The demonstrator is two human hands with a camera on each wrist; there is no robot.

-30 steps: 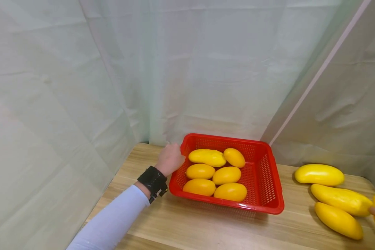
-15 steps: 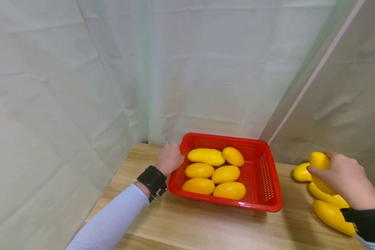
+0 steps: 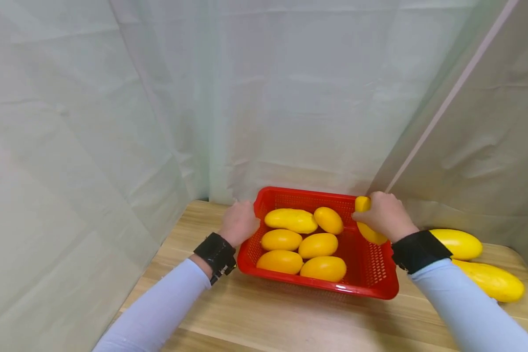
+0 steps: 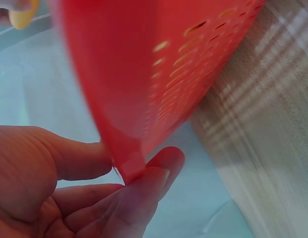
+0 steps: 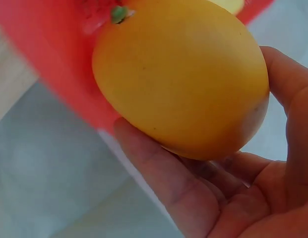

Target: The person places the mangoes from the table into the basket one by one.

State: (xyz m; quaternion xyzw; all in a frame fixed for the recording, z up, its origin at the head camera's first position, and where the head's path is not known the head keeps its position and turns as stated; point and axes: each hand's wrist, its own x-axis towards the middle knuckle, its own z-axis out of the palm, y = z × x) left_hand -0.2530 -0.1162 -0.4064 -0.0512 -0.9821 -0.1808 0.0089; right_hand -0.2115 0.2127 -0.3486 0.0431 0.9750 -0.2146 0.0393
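Observation:
A red plastic basket (image 3: 361, 288) with perforated walls stands on the wooden table, holding several yellow-orange fruits. My left hand (image 3: 239, 223) grips its left rim; in the left wrist view the thumb and fingers (image 4: 139, 198) pinch a corner of the red rim (image 4: 129, 163). Over the basket's right end, my right hand (image 3: 388, 215) holds a yellow mango (image 3: 370, 234). The right wrist view shows this mango (image 5: 183, 74) up close, smooth and oval with a small green stem stub, between thumb and fingers.
Inside the basket lie several mangoes (image 3: 323, 269) and one longer yellow fruit (image 3: 291, 221). To the right on the table (image 3: 255, 318), more long yellow fruits (image 3: 497, 281) lie partly behind the right forearm. Pale curtains (image 3: 308, 98) hang close behind the table.
My right hand has carried the mango leftward from the fruits on the right to above the basket's right end. My left hand stays on the rim.

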